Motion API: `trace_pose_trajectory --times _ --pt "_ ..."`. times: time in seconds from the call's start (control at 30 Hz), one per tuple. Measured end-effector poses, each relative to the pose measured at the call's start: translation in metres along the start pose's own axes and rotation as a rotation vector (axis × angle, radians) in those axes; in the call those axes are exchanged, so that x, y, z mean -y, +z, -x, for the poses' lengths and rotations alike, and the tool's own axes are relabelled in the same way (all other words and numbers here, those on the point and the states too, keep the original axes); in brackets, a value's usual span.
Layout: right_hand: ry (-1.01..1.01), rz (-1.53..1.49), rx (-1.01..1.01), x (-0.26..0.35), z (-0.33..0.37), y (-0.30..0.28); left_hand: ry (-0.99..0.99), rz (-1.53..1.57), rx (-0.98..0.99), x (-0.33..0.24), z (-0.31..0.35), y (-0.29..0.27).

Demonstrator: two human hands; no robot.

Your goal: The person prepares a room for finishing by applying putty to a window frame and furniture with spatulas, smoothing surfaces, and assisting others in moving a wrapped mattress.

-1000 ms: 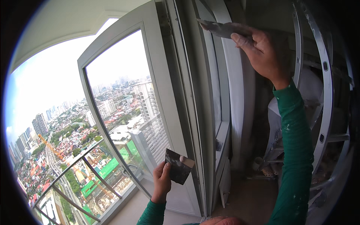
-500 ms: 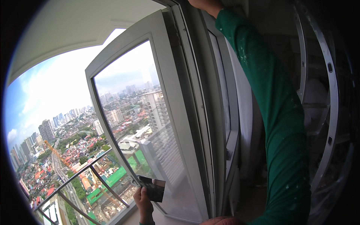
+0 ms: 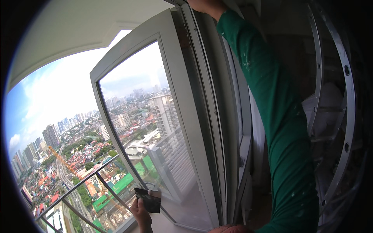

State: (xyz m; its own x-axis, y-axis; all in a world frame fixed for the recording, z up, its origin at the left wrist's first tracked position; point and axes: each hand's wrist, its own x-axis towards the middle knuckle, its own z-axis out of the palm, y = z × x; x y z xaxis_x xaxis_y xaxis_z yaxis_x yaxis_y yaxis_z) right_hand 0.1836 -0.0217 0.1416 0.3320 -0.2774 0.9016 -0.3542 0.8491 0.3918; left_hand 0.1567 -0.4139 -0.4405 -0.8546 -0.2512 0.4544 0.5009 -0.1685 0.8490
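Observation:
Low in the picture, my left hand (image 3: 141, 216) grips a flat, dark square piece (image 3: 149, 202) by its left edge, thumb pressed on its face. The piece has a lighter patch at its top right; its exact kind does not show. Behind it stands a grey-framed glass door (image 3: 186, 128), swung outward. My right arm, in a paint-flecked green sleeve (image 3: 276, 105), reaches up to the top of the door frame (image 3: 210, 97). Up there my right hand (image 3: 208, 7) is cut off by the picture's upper edge, so its fingers are hidden.
A metal ladder (image 3: 345, 112) stands on the right in the dim room. Left of the door runs a balcony railing (image 3: 77, 187), high above a city. Beside the frame are a window and a white curtain (image 3: 258, 151). A pale ceiling (image 3: 74, 31) hangs over the balcony.
My left hand has moved left and slightly down with the dark square piece. My raised right arm has shifted a little left. The door and frame sit slightly further right in view.

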Motion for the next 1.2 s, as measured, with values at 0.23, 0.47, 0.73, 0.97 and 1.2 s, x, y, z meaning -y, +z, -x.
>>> trace_pose_trajectory --times 0.23,0.47,0.73,0.97,1.2 --pt "-0.024 0.012 0.069 -0.004 0.014 -0.019 0.054 0.004 -0.002 -0.004 -0.006 0.008" --pt "0.100 0.227 0.029 -0.023 -0.027 -0.005 0.080 -0.052 -0.040 -0.001 -0.004 0.007" --pt "0.151 0.191 0.077 -0.017 -0.035 -0.009 0.076 -0.033 -0.101 -0.005 -0.001 -0.006" --pt "0.156 0.215 0.086 -0.021 -0.041 -0.002 0.076 -0.046 -0.151 -0.012 -0.003 -0.019" --pt "0.228 0.244 0.153 0.004 -0.017 -0.016 0.094 0.017 -0.099 -0.013 -0.012 -0.024"
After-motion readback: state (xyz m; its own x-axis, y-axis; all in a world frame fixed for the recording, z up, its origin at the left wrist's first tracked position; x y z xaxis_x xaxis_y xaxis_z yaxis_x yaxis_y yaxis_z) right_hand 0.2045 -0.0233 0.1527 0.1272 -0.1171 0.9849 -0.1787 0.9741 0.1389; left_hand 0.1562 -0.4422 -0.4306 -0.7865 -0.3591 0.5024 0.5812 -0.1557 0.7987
